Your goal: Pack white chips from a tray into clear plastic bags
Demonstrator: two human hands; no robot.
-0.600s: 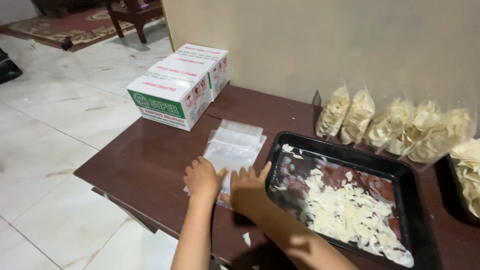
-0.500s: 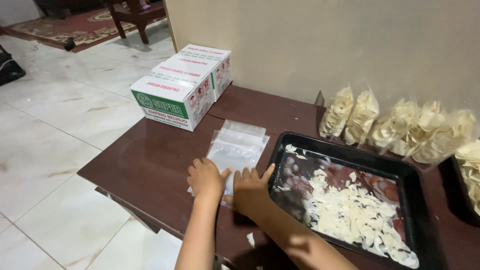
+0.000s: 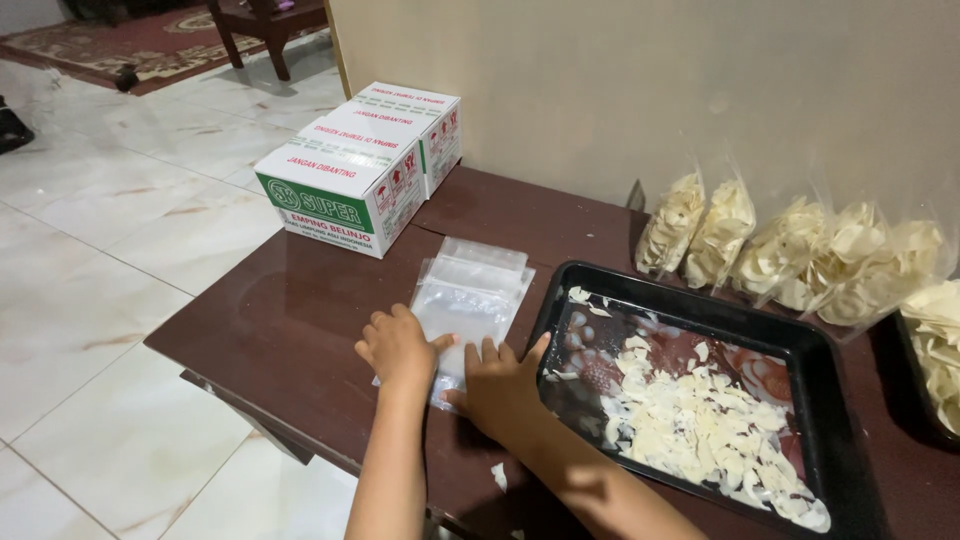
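Bags [image 3: 468, 300] flat, long axis twd wall; left hand [image 3: 397, 347] + right hand [image 3: 500, 385] spread, pressing.

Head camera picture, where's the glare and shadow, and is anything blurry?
Head view: soft glare on the glossy brown table and pale floor tiles; both hands on the clear plastic bags look sharp; the forearm casts a shadow beside the black tray; the filled chip bags look slightly soft.

Home interior, used for small-scale snack packing. Glossy white tiled floor [image 3: 120, 260], patterned red rug [image 3: 120, 50] and wooden furniture legs [image 3: 255, 35] in far room, plain beige wall [image 3: 620, 90]. Dark wooden desk [image 3: 300, 320] carries printed cartons [image 3: 365, 165], black tray of chips [image 3: 700, 400], filled clear bags [image 3: 800, 255].
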